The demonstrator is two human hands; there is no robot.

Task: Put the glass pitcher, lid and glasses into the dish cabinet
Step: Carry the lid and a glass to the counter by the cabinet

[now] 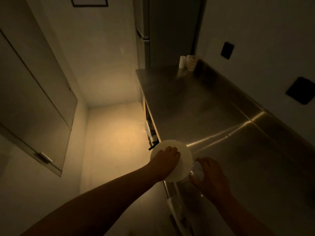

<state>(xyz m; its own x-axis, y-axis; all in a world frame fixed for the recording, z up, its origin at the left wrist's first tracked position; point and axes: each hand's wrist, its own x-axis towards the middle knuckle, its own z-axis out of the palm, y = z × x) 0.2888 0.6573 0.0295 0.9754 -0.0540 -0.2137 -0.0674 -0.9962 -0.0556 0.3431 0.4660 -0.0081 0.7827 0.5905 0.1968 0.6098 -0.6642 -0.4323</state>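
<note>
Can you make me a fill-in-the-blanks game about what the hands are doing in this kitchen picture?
1. The left hand rests on top of the round white ____.
2. The right hand has its grip on a clear ____ thing beside the lid.
3. Both hands work at the near edge of the shiny ____ counter.
4. The two white rolls stand at the ____ end of the counter.

Missing words: lid; glass; metal; far

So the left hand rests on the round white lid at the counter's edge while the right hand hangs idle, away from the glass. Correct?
Not quite. In the head view the right hand grips the glass. The left hand does rest on the round white lid at the counter edge.
</note>
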